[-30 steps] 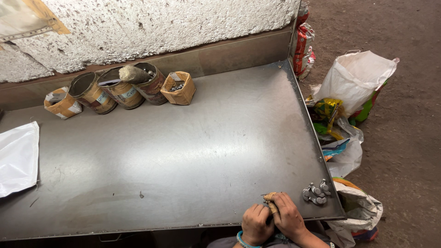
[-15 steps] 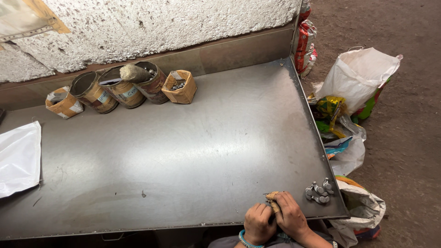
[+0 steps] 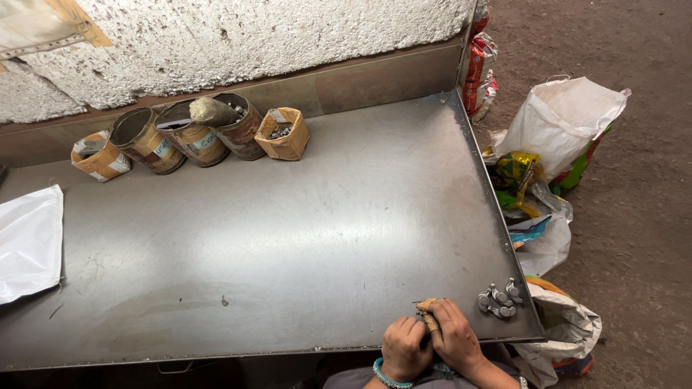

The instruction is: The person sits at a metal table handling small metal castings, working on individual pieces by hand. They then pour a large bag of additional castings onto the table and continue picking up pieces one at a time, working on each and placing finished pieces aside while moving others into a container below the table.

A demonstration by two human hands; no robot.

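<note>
At the near edge of the steel table (image 3: 288, 245), the left hand (image 3: 404, 347) and right hand (image 3: 455, 338) press together, fingers curled shut round a small tan piece (image 3: 428, 311), perhaps to steady it. Just right of that piece lies a cluster of small metal parts (image 3: 497, 301). Far beyond it, against the wall, stand tins (image 3: 191, 133) and cardboard boxes (image 3: 282, 133) holding small metal bits, one tin stuffed with a rag.

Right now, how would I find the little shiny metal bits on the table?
Start at the big grey metal table and follow its near edge to the right corner. Just right of the person's two hands, the small silvery metal pieces lie in a loose cluster, the only loose things there; the cans stand far off by the wall.
</note>
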